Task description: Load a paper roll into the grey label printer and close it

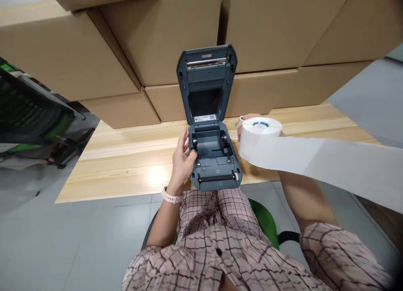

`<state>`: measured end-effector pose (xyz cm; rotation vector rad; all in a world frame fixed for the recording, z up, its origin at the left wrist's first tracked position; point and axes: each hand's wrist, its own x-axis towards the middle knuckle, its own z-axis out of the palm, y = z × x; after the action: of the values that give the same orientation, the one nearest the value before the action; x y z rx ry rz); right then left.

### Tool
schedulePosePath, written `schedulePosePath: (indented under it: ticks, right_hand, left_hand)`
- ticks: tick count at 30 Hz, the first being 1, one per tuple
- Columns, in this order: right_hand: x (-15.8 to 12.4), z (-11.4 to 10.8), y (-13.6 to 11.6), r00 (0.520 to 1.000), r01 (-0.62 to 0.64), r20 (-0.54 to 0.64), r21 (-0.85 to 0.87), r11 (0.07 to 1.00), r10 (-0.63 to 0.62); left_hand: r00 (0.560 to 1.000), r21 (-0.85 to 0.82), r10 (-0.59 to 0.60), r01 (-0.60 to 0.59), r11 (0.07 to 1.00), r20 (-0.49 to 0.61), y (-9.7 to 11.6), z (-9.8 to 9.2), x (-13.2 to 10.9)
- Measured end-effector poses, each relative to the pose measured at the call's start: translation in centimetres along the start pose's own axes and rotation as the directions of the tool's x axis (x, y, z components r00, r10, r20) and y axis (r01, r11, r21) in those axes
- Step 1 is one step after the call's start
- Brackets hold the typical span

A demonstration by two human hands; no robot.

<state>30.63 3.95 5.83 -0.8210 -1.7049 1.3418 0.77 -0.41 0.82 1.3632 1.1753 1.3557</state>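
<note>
A dark grey label printer (211, 145) stands on the wooden table with its lid (204, 83) raised. Inside the bay are two black roll holders, with nothing between them, and a black roller lies across the front. My left hand (183, 160) grips the printer's left side, thumb over the rim. To the right of the printer, my right hand (251, 115) holds a roll of white labels (256, 144), which hides most of that hand. From the roll a long white strip (333, 161) trails off to the right edge of view.
Several brown cardboard boxes (166, 39) are stacked along the table's back, close behind the raised lid. The light wooden table (126, 165) ends just in front of the printer. A green chair seat (264, 219) is beneath me, and a dark chair (31, 110) stands at left.
</note>
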Motion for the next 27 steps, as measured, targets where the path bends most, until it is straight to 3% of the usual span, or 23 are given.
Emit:
schedulePosePath:
  ticks: [3, 6, 10, 13, 16, 21, 27]
  right_hand:
    - [3.5, 1.5, -4.5, 0.954, 0.168, 0.288, -0.268, 0.949, -0.087]
    - [6.8, 3.7, -6.2, 0.879, 0.305, 0.476, -0.575, 0.759, 0.008]
    - [9.6, 5.7, -4.7, 0.825, 0.344, 0.536, -0.726, 0.595, 0.177]
    - [10.5, 6.3, -3.1, 0.799, 0.318, 0.530, -0.774, 0.548, 0.285]
    - [10.8, 6.4, -1.8, 0.799, 0.312, 0.521, -0.785, 0.535, 0.301]
    - [8.5, 6.7, -0.9, 0.879, 0.339, 0.463, -0.777, 0.531, 0.117]
    - [-0.5, 8.5, -1.2, 0.916, 0.356, 0.397, -0.744, 0.566, -0.054]
  left_hand:
    - [1.000, 0.026, 0.011, -0.011, 1.000, 0.004, -0.2, 0.0, 0.0]
    - [0.999, 0.070, 0.029, -0.031, 0.997, 0.028, -0.3, -0.1, -0.1]
    - [0.999, 0.106, 0.023, -0.027, 0.994, 0.042, -0.1, -0.1, -0.1]
    - [0.999, 0.117, 0.009, -0.013, 0.993, 0.034, 0.0, -0.1, -0.2]
    - [1.000, 0.106, 0.008, -0.009, 0.994, 0.017, 0.2, 0.0, -0.3]
    - [1.000, 0.063, 0.008, -0.008, 0.998, -0.004, 0.0, 0.1, -0.5]
    - [0.999, -0.012, 0.046, -0.046, 0.999, 0.016, -0.1, 0.3, -0.5]
